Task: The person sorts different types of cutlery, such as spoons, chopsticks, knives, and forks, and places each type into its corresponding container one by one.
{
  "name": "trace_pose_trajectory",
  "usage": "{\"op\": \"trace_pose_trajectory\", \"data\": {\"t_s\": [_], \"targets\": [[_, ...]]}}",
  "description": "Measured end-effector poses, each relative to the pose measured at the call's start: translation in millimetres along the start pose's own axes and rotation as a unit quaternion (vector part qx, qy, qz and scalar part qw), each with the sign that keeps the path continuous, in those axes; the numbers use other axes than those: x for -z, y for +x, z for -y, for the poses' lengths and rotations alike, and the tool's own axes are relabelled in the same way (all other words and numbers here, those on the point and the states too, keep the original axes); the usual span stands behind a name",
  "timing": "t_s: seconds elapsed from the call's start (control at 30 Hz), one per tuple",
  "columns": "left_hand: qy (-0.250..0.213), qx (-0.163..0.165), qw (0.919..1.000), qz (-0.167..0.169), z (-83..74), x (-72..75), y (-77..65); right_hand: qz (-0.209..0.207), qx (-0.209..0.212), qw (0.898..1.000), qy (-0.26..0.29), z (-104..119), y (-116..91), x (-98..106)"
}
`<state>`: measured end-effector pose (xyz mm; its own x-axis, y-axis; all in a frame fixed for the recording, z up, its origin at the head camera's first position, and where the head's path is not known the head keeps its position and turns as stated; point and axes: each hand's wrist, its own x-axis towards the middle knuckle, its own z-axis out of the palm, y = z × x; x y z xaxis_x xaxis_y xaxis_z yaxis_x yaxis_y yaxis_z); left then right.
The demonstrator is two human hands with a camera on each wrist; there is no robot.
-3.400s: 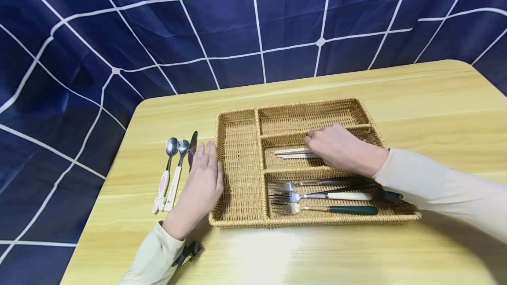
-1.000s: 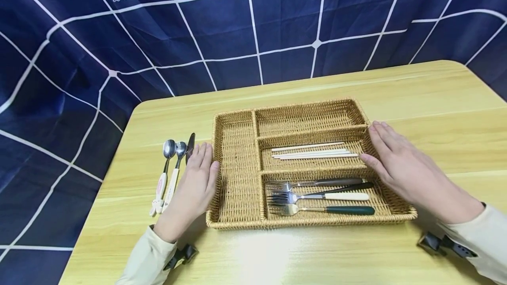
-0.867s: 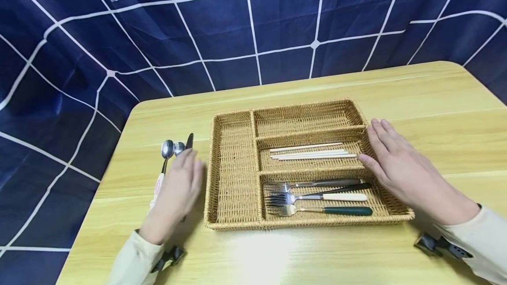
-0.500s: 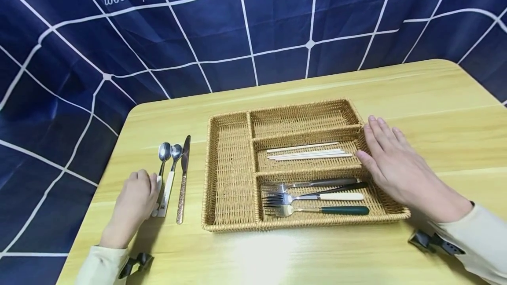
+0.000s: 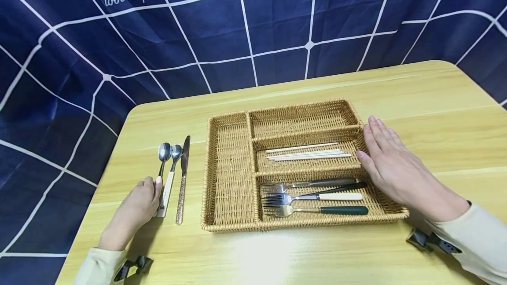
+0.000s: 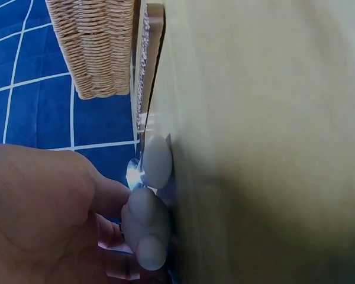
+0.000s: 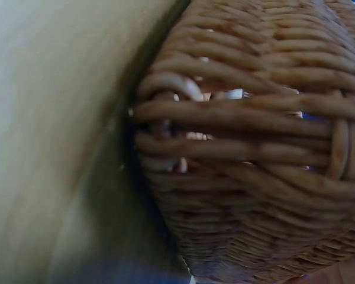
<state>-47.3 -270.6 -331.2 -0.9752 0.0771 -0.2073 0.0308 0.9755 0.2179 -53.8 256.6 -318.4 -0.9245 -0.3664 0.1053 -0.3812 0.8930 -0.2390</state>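
My left hand point(image 5: 134, 206) pinches the handle of the leftmost spoon point(image 5: 164, 151), which lies on the table. In the left wrist view, thumb and fingers are around the rounded white handle end point(image 6: 147, 228) of this spoon. Just right of it lies a second white-handled spoon point(image 5: 168, 188), then a table knife point(image 5: 182, 188) with a patterned handle. My right hand point(image 5: 396, 170) has its fingers straight against the right side of the wicker cutlery tray point(image 5: 309, 225). Only woven wall point(image 7: 260, 130) and table fill the right wrist view.
White chopsticks point(image 5: 309, 156) lie in the tray's middle compartment. Several forks, one with a green handle point(image 5: 344, 210), lie in the front one. The left and back compartments show bare wicker. A blue grid cloth point(image 5: 222, 25) hangs behind the wooden table point(image 5: 416, 100).
My right hand left the middle compartment, where more chopsticks now show, for the tray's right side. My left hand moved from the tray's left side to the leftmost spoon and took its handle.
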Motion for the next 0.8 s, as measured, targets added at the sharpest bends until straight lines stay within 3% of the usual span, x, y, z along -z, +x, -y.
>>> {"op": "trace_pose_trajectory", "data": {"t_s": [0.37,0.53,0.6,0.67,0.73,0.8], "targets": [[0.034,0.037,0.9987,-0.008,-5.3,-0.9,5.6,-0.007,0.002,1.000,0.002,0.8,1.0,-0.6],[0.051,0.023,0.9980,-0.031,-5.9,-2.3,5.8,-0.008,0.001,1.000,-0.001,1.4,1.8,-0.4],[0.068,0.008,0.9964,-0.049,-5.8,-3.2,5.9,-0.010,0.002,1.000,-0.003,1.5,1.7,-0.5],[0.099,-0.021,0.9909,-0.089,-5.1,-3.7,6.9,-0.010,0.002,1.000,-0.003,1.5,1.5,-0.7],[0.126,-0.059,0.9791,-0.148,-3.8,-3.7,8.8,-0.010,0.001,1.000,-0.002,1.5,1.3,-0.8],[0.143,-0.104,0.9605,-0.215,-2.9,-2.6,11.7,-0.007,-0.001,1.000,-0.001,1.3,1.2,-1.3]]}}
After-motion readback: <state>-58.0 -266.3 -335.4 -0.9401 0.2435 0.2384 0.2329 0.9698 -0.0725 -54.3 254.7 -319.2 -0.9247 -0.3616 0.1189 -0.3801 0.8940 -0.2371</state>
